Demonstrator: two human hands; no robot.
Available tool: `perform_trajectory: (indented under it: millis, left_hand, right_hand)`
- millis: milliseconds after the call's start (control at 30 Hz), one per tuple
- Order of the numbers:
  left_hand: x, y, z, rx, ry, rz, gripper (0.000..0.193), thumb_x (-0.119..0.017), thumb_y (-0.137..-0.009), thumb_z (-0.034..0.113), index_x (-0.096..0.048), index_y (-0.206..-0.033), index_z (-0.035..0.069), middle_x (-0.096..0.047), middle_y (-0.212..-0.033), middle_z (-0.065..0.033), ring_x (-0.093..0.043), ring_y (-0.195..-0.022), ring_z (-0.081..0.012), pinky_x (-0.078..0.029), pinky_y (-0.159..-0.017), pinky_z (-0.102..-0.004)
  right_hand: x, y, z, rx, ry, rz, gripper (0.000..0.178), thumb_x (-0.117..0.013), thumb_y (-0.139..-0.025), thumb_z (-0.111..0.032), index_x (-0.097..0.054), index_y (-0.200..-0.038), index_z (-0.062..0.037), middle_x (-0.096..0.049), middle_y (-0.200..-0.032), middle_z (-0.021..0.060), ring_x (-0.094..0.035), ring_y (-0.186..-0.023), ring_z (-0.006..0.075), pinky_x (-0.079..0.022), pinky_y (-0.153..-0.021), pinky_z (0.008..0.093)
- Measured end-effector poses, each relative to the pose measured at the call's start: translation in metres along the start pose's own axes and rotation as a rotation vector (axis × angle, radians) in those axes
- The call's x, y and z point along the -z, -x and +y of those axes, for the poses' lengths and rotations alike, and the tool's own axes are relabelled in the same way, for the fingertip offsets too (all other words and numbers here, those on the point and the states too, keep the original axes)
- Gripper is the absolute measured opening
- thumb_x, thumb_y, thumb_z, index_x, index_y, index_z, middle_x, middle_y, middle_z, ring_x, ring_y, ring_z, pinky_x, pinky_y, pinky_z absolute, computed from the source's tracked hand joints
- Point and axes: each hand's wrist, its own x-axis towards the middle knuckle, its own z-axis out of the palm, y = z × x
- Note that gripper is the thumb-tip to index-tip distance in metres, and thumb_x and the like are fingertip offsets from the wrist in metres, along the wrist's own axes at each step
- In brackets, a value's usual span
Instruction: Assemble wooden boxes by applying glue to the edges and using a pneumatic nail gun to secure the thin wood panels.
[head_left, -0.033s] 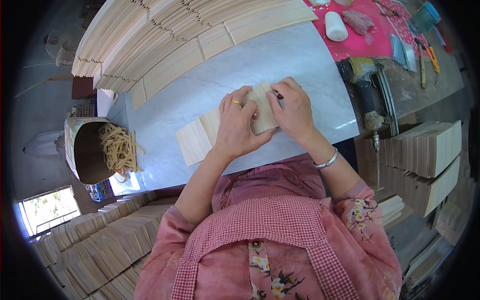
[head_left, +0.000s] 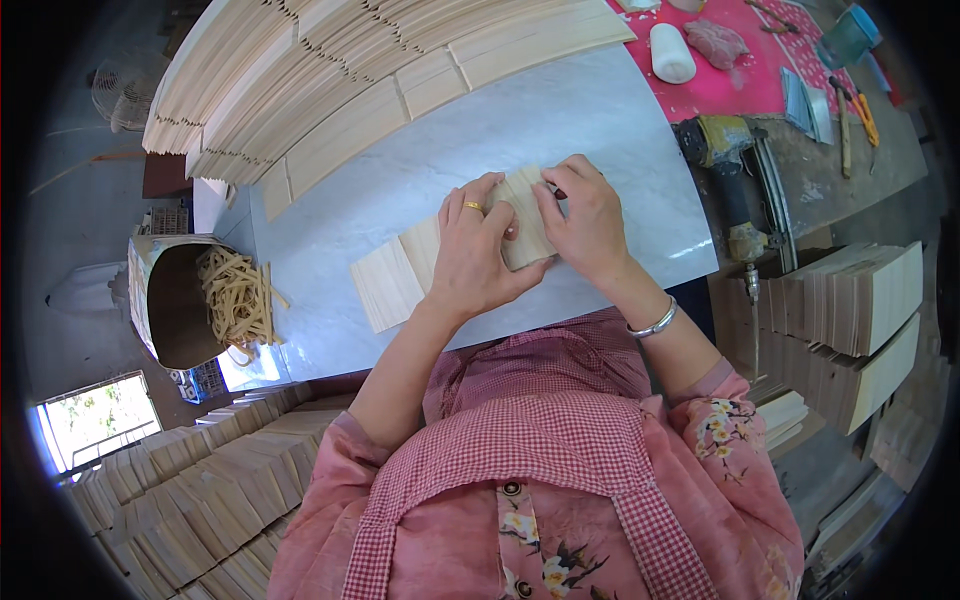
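Note:
A pale, thin wooden panel lies slantwise on the grey marbled tabletop, with seams running across it. My left hand wears a ring and grips the panel's middle, thumb along its near edge and fingers bent over the top. At its right end, my right hand is closed, fingertips pressed at the panel's edge. Between its thumb and fingers a small dark thing shows, mostly hidden; its kind I cannot make out.
Rows of stacked wooden panels fill the table's far side. A container of rubber bands lies at the left. To the right are a power tool, a white spool on pink cloth, and stacked boards. More boards stand lower left.

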Motion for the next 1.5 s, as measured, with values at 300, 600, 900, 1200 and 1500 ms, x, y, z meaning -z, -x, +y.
perform_trajectory:
  millis: [300, 600, 900, 1200, 1500]
  left_hand:
    - [0.001, 0.000, 0.002, 0.023, -0.028, 0.002, 0.042, -0.086, -0.061, 0.033, -0.056, -0.076, 0.007, -0.052, -0.135, -0.0246, -0.049, -0.120, -0.0385, -0.033, -0.107, -0.0480]
    - [0.000, -0.001, 0.002, 0.018, -0.034, -0.002, 0.043, -0.086, -0.060, 0.033, -0.055, -0.076, 0.008, -0.053, -0.135, -0.0227, -0.049, -0.122, -0.0370, -0.033, -0.106, -0.0469]
    - [0.003, -0.002, 0.002, 0.037, -0.052, -0.017, 0.043, -0.086, -0.059, 0.032, -0.054, -0.075, 0.009, -0.054, -0.137, -0.0225, -0.049, -0.123, -0.0368, -0.032, -0.107, -0.0467]
    - [0.001, 0.000, 0.002, 0.034, -0.032, -0.027, 0.044, -0.087, -0.060, 0.031, -0.052, -0.074, 0.009, -0.053, -0.138, -0.0220, -0.048, -0.124, -0.0362, -0.032, -0.107, -0.0463]
    - [0.000, 0.001, -0.001, 0.005, -0.052, -0.028, 0.046, -0.089, -0.061, 0.029, -0.049, -0.075, 0.009, -0.052, -0.140, -0.0210, -0.047, -0.125, -0.0360, -0.032, -0.107, -0.0463]
  right_hand:
    - [-0.004, -0.001, 0.000, 0.001, -0.093, 0.035, 0.021, -0.067, -0.084, 0.001, -0.065, -0.105, 0.0000, -0.060, -0.097, 0.0097, -0.059, -0.075, 0.0239, -0.050, -0.068, 0.0338]
    - [-0.015, -0.001, 0.002, 0.040, 0.012, 0.064, 0.022, -0.066, -0.082, -0.002, -0.063, -0.103, -0.0013, -0.059, -0.097, 0.0116, -0.059, -0.076, 0.0272, -0.051, -0.071, 0.0368]
    - [0.047, 0.027, 0.003, 0.026, -0.092, -0.125, 0.010, -0.064, -0.082, -0.002, -0.063, -0.091, -0.0025, -0.061, -0.085, 0.0117, -0.060, -0.074, 0.0287, -0.050, -0.071, 0.0377]
    - [0.054, 0.045, 0.000, 0.131, 0.167, -0.187, 0.001, -0.065, -0.083, -0.003, -0.064, -0.083, -0.0024, -0.062, -0.078, 0.0111, -0.059, -0.072, 0.0291, -0.049, -0.068, 0.0373]
    - [0.056, 0.039, 0.003, 0.193, 0.240, -0.277, 0.005, -0.069, -0.079, 0.000, -0.067, -0.084, -0.0004, -0.063, -0.077, 0.0096, -0.058, -0.068, 0.0273, -0.047, -0.065, 0.0356]
